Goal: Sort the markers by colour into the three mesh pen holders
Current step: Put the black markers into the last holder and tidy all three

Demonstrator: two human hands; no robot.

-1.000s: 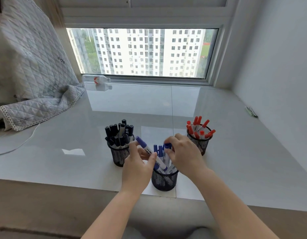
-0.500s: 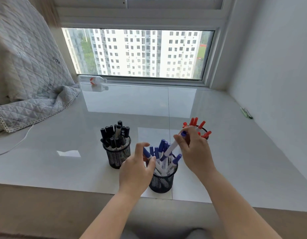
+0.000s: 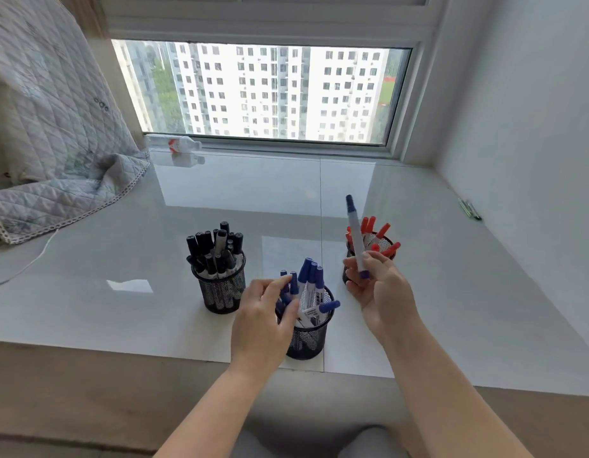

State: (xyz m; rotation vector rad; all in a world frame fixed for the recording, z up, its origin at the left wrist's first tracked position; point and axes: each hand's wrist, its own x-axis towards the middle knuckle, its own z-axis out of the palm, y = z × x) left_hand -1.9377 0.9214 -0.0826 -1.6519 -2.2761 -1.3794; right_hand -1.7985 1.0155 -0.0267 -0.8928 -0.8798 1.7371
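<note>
Three black mesh holders stand on the white sill. The left holder is full of black markers. The near middle holder carries several blue markers. The right holder, partly hidden behind my right hand, has red markers. My right hand grips one blue marker by its lower end, held upright in front of the red holder. My left hand rests at the left rim of the blue holder, fingers among the blue caps; whether it grips one is unclear.
A quilted grey blanket drapes over the sill's left side, with a white cable below it. A plastic bottle lies by the window. A small dark object sits at the right wall. The sill's front edge runs just below the blue holder.
My right hand has pulled one blue marker out of the middle holder and raised it upright to the right. My left hand stays at the blue holder.
</note>
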